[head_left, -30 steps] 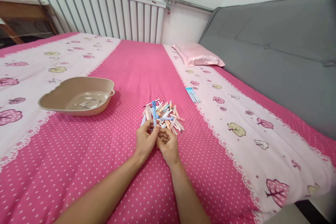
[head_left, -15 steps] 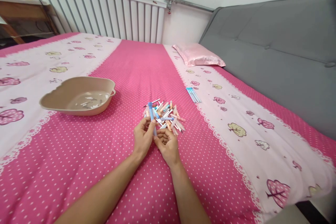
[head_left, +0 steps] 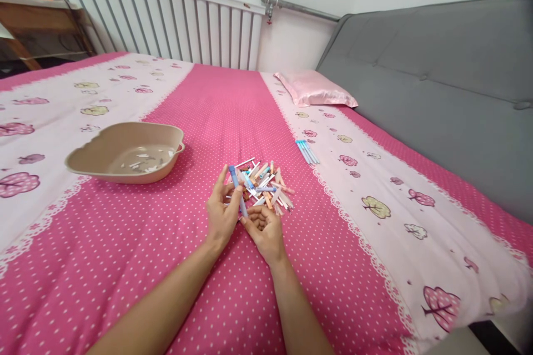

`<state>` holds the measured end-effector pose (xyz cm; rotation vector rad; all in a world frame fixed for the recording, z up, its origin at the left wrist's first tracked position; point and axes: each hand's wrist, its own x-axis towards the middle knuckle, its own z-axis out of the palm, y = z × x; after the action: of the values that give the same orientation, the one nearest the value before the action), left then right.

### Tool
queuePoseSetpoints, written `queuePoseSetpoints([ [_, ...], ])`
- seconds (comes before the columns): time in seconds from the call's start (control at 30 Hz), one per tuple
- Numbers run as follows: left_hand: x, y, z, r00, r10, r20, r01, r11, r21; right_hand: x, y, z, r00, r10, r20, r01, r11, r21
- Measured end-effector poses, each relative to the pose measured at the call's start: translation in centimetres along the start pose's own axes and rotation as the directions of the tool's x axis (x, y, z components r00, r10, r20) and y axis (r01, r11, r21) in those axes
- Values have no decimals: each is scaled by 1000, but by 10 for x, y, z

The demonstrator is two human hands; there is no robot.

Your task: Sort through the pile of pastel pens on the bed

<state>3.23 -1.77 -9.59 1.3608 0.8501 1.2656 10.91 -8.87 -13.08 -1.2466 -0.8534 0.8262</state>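
A blue pen (head_left: 235, 180), its cap end up and tilted to the left, is between my two hands. My left hand (head_left: 221, 211) has its thumb against the barrel and its index finger stretched up along the cap end. The lower tip of the pen is pinched by the thumb and fingers of my right hand (head_left: 264, 231). Just beyond my hands lies a loose pile of pens and pen parts (head_left: 266, 182) in pink, white, orange and blue. Several blue-capped pens (head_left: 307, 152) lie side by side to the right of the pile.
A beige plastic basin (head_left: 125, 152) with small white pieces inside stands on the bed at the left. A pink pillow (head_left: 315, 89) rests at the back beside the grey headboard (head_left: 437, 50). A white radiator (head_left: 166, 16) lines the wall, with a wooden table (head_left: 41, 19) at far left.
The pen's cap end has tipped to the left. My left index finger has straightened up along it, while my right hand keeps the lower tip in nearly the same place.
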Motion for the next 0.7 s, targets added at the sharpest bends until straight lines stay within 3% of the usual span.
queuePoseSetpoints([
  [0.7,-2,-1,1,1000,-12,27,12,1000,22,1,-1,0,1000,-11,0,11,1000,25],
])
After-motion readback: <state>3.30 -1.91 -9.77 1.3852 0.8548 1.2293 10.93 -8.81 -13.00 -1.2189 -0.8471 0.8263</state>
